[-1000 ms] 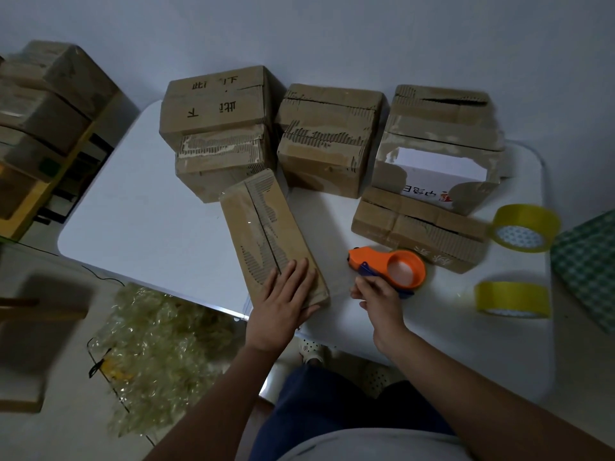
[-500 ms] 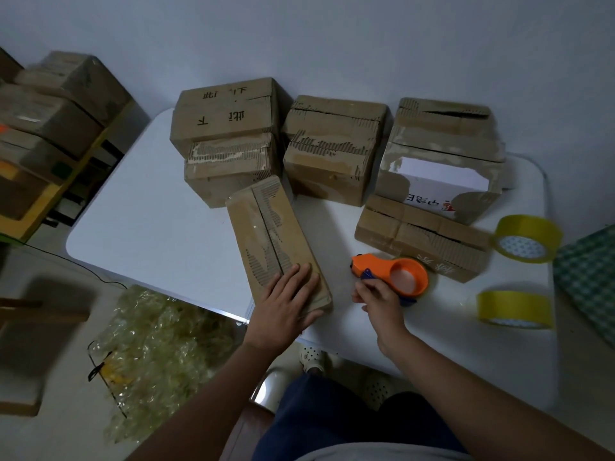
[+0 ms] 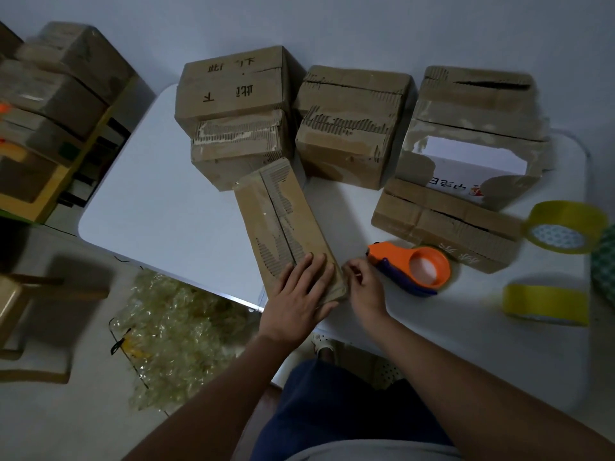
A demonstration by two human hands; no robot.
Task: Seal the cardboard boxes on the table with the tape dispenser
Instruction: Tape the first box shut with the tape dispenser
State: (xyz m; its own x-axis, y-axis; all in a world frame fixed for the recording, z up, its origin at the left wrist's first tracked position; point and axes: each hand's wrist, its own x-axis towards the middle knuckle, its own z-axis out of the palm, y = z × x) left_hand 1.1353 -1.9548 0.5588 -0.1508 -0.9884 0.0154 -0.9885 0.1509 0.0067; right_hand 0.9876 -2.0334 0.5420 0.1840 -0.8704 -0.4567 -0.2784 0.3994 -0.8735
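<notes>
Right, the flat cardboard box lies lengthwise near the front edge of the white table, its far end touching the stack behind it, and the left hand presses down on its near end with fingers straight and spread. Just beside that corner, the right hand has its fingers curled in a pinch; what it pinches is too small to tell, possibly a tape end. The orange tape dispenser sits on the table just to the right of that hand, not gripped. Behind it lies a long low box, and along the back stand three stacks: a lettered box on another box, a torn middle box, and a box with a white panel. Two yellow tape rolls wait at the right, one tilted, one lying nearer the front edge. Down on the floor to the left, a heap of crumpled clear tape, and more boxes piled by the wall.
</notes>
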